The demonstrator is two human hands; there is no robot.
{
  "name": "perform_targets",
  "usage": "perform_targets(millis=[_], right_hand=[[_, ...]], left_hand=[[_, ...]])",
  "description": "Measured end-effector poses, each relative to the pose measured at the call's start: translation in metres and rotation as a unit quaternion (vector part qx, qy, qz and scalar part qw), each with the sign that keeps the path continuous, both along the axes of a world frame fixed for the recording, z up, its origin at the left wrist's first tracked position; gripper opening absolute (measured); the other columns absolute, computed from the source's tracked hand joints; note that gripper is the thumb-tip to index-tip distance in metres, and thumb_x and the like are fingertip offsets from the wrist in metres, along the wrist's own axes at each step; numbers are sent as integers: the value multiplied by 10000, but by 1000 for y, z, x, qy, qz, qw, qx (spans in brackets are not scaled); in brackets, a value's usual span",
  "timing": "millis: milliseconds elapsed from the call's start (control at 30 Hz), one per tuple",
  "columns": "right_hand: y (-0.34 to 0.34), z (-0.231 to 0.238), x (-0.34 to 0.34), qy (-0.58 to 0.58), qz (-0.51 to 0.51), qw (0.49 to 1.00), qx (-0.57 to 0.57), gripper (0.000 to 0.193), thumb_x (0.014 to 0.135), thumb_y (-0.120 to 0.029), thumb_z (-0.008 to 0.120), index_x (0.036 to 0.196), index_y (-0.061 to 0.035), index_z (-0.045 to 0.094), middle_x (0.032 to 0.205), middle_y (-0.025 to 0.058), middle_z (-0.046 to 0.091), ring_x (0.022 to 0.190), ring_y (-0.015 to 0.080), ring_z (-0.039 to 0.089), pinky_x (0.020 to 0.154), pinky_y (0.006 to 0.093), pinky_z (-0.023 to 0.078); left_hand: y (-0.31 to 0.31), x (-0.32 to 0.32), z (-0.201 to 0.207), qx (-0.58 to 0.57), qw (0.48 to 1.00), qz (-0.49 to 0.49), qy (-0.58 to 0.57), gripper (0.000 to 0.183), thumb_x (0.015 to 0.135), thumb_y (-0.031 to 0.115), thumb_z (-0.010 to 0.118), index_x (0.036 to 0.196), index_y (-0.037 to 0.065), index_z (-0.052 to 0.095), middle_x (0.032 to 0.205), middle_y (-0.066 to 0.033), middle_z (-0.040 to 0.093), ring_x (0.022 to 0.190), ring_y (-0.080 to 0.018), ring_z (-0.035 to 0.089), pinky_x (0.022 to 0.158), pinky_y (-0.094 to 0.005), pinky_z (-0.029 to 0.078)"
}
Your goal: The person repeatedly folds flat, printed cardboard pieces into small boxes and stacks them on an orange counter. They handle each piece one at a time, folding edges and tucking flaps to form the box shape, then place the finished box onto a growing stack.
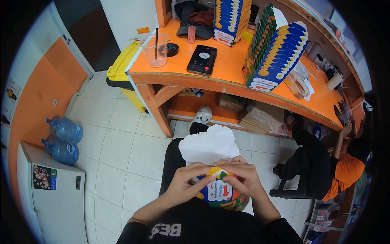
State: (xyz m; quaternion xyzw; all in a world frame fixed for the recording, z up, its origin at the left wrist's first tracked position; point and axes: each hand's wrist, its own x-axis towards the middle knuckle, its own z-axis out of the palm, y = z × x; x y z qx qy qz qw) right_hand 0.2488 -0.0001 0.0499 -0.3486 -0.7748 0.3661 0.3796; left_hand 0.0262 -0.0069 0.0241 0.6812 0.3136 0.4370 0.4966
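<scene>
Both hands, left hand (187, 183) and right hand (243, 179), fingers pinched shut on the printed carton blank (217, 191) over the lap, well below the orange worktop (227, 73) front edge; best crease along scored lines, thumbs pressing evenly; folded stacks (276, 57) wait on the worktop.

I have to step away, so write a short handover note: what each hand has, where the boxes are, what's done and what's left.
Left hand and right hand both grip one flat printed carton over the lap, its white flap standing up, away from the body; it is not yet a box.
Done, judging by the counter: two rows of folded cartons, a short row at the back and a long leaning row to the right.
Also there: a phone and a plastic cup.
Left: shaping the carton in hand, probably adding it to a row.
</scene>
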Motion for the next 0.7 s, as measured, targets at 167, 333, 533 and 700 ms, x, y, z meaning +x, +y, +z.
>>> perform_targets(millis=[167,333,533,700], right_hand=[[-15,-2,-13,-56,-151,982,-101,172,858,-105,671,1014,-62,728,961,72,733,836,214,677,782,330,400],[-11,2,-11,-22,-198,958,207,92,860,-119,655,890,-105,740,934,40,742,916,219,651,828,366,338],[2,-2,-19,123,-80,985,91,99,847,-234,687,868,-142,657,1218,113,350,1377,320,168,1150,516,35],[7,-8,-34,254,-127,957,-58,132,846,-150,659,819,-113,535,1262,109,342,1383,296,201,1150,465,111]], left_hand=[[-9,27,-7,-87,965,189,-161,455,786,-58,732,1151,-9,465,1172,-208,577,924,-167,663,759,-252,579],[-4,12,-12,-204,912,129,-332,511,882,67,663,1310,46,384,1330,-175,483,1105,-204,605,834,-325,565],[-4,4,4,-370,855,-112,-346,475,989,244,525,1395,60,359,1328,-81,504,1207,-200,526,1022,-374,424],[-9,33,31,-315,932,-2,-180,427,1010,300,474,1362,73,390,1287,-74,507,1198,-169,504,1003,-354,424]])
